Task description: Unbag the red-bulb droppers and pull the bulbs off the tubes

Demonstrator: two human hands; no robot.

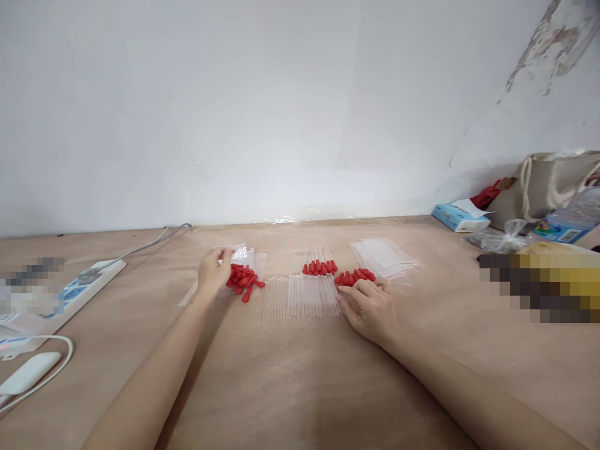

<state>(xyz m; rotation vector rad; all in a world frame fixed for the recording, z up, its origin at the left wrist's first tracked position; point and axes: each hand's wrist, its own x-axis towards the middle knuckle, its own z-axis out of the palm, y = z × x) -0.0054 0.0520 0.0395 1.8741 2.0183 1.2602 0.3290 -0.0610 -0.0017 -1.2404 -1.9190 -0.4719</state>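
Observation:
My left hand [214, 270] is closed at the edge of a clear plastic bag [242, 252], its fingertips pinched together. Just right of it lies a loose heap of red rubber dropper bulbs [244, 279]. Thin clear tubes [302, 295] lie side by side in a wide row between my hands. Behind them are several tubes fitted with red bulbs [320, 267]. My right hand [372, 309] has thumb and forefinger brought together at the right end of the tube row; what they grip is hidden. More red bulbs [355, 276] lie in a row just beyond its fingers.
A stack of flat clear bags [384, 257] lies behind my right hand. On the left are a white power strip [89, 290] with a grey cable and a white charger [30, 373]. A tissue box [459, 215], a beige bag [529, 187] and a plastic bottle [569, 219] stand back right.

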